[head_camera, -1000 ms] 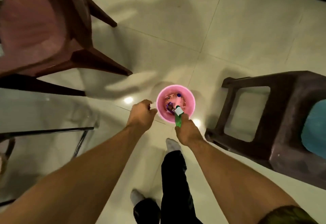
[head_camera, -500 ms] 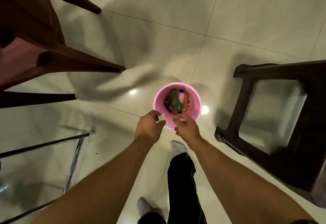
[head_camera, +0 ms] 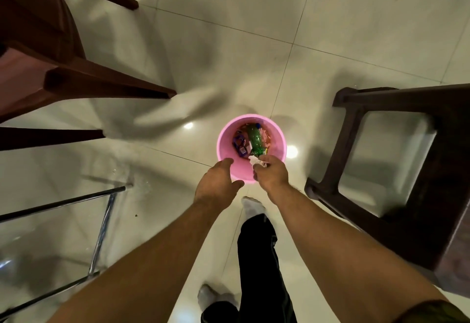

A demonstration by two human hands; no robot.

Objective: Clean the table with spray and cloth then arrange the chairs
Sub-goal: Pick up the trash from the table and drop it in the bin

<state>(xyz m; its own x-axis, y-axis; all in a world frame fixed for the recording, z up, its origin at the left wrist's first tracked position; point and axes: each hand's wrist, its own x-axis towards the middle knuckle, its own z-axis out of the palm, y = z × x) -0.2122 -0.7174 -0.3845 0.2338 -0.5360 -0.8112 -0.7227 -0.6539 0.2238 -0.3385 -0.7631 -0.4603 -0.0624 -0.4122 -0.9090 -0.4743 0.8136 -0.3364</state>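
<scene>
Fingers of the right hand (head_camera: pixel 272 174) are closed in a pinch on a crumpled white wad (head_camera: pixel 257 162), paper or tissue, I can't tell which. It looks nearly weightless, soft and springy, so a light nip anywhere on its bulk should do, though bits might tear or drift. It hangs over the pink bin (head_camera: pixel 278 139), at six o'clock on the rim, just above a green bottle (head_camera: pixel 255 139) lying inside. The left hand (head_camera: pixel 216 183), fingers loose and holding nothing, hovers at seven o'clock beside the rim.

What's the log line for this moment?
left hand: open, beside pink bin | right hand: pinches white scrap over bin | green bottle: inside bin
</scene>
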